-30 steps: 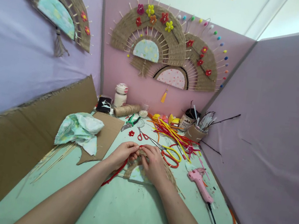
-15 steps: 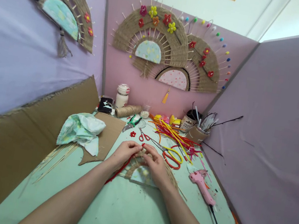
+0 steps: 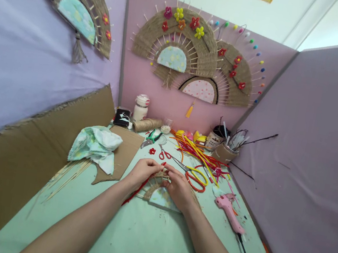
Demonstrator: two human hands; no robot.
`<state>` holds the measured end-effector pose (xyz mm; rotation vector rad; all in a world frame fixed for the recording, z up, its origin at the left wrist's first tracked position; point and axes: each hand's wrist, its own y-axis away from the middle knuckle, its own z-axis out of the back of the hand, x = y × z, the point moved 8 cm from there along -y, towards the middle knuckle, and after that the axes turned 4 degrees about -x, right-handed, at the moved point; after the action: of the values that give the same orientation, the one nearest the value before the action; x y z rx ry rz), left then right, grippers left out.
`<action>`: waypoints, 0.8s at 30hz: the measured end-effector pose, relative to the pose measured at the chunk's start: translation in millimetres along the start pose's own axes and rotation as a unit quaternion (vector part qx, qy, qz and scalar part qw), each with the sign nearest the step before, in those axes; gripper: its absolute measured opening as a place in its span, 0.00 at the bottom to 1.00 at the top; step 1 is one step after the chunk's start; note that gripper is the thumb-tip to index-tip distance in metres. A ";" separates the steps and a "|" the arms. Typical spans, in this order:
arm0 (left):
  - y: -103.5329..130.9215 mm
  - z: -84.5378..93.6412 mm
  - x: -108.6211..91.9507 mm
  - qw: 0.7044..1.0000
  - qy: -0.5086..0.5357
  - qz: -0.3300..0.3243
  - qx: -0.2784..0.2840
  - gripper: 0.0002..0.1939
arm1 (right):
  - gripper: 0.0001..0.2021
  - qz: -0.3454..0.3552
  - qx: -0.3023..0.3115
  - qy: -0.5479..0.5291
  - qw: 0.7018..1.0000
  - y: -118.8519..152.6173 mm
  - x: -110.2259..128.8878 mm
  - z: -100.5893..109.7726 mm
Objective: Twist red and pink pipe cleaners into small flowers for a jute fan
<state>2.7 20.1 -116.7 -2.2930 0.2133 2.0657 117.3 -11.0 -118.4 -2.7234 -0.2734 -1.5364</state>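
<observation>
My left hand (image 3: 144,174) pinches a red pipe cleaner (image 3: 138,191) between thumb and fingertips, and its long tail hangs down beside the wrist. A short red bend of it shows above the fingertips. My right hand (image 3: 180,186) meets the left there, its curled fingers at the same red bend; the exact grip is partly hidden. Under both hands lies a small woven twine fan (image 3: 154,191) with a pale blue floral half-round base (image 3: 163,198). Just beyond the hands are a finished red flower (image 3: 152,151), small red scissors (image 3: 164,154) and large orange-and-yellow-handled scissors (image 3: 191,174).
A pink glue gun (image 3: 230,212) with a black cord lies at right. Colourful pipe cleaners (image 3: 200,153) heap at the back right. Floral cloth (image 3: 96,144), cardboard (image 3: 127,145) and thin sticks (image 3: 69,177) are at left. Green-handled pruners (image 3: 151,138) and a twine roll (image 3: 147,125) lie behind.
The view has shifted slightly, moving the scene right. My fingers have moved a little at the red bend, and the right thumb has opened slightly from the index finger.
</observation>
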 end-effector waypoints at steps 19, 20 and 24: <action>12.3 -26.1 14.9 0.929 0.282 0.215 0.109 0.01 | 0.12 -0.076 0.049 -0.126 0.988 3.2 -3.2 -7.2; 13.1 -27.2 15.9 0.923 0.292 0.226 0.107 0.01 | 0.12 -0.069 0.046 -0.120 0.989 3.5 -2.3 -7.5; 15.8 -32.4 16.5 0.921 0.292 0.233 0.109 0.02 | 0.09 -0.025 0.017 -0.088 0.996 2.5 2.6 -4.6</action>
<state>34.2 -0.8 -128.7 -2.8301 1.0411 1.3064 115.1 -13.5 -113.5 -2.8496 -0.3674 -1.2897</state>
